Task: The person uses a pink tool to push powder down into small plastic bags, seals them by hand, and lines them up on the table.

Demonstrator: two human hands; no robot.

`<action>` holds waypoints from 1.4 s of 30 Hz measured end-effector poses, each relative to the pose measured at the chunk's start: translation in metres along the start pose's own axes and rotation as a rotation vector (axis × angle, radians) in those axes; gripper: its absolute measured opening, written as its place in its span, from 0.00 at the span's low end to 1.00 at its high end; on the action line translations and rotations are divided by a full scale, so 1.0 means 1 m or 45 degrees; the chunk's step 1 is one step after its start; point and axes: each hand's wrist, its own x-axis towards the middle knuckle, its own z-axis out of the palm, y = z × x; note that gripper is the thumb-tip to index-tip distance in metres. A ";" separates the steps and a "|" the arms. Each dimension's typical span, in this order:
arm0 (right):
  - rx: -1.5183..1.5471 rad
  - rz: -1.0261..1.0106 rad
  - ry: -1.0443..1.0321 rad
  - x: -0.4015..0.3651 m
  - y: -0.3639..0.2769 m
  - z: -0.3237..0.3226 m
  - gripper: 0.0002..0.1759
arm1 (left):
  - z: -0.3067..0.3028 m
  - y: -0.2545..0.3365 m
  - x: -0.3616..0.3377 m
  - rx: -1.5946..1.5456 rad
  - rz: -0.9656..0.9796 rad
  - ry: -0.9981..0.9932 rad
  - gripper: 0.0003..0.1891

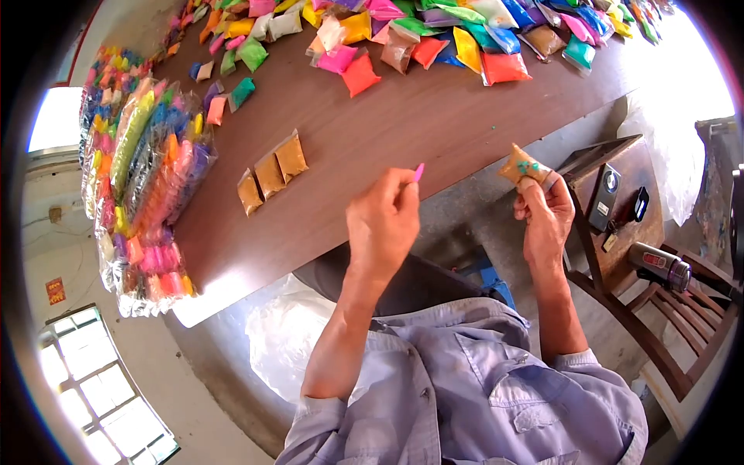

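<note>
My left hand [384, 225] is closed above the table's front edge. From its fingers pokes the tip of a small pink stick [419, 172]; the rest of it is hidden in the grip. My right hand [544, 213], past the table edge to the right, pinches a tan clay piece [514, 164] with pointed corners. Several teal-green bits [528, 167] show on its surface. The two hands are well apart. On the brown table [349, 139], left of my left hand, three brown packets [270, 174] lie in a slanting row.
Many small colourful packets [465, 46] are heaped along the table's far side. Long clear bags of coloured packets [147, 170] are stacked at the left. A wooden stool [620, 209] on the right bears a phone [604, 198]; a flask [659, 266] lies on a wooden chair.
</note>
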 end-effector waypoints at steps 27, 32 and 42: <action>0.208 0.009 0.122 0.016 0.005 -0.053 0.09 | 0.032 0.002 0.035 0.231 0.179 0.171 0.02; 0.258 0.007 0.084 0.019 0.003 -0.041 0.09 | 0.073 0.046 0.020 0.111 0.573 -0.051 0.04; 0.246 0.010 0.129 0.021 0.005 -0.051 0.09 | 0.059 0.026 0.036 0.247 0.394 0.026 0.04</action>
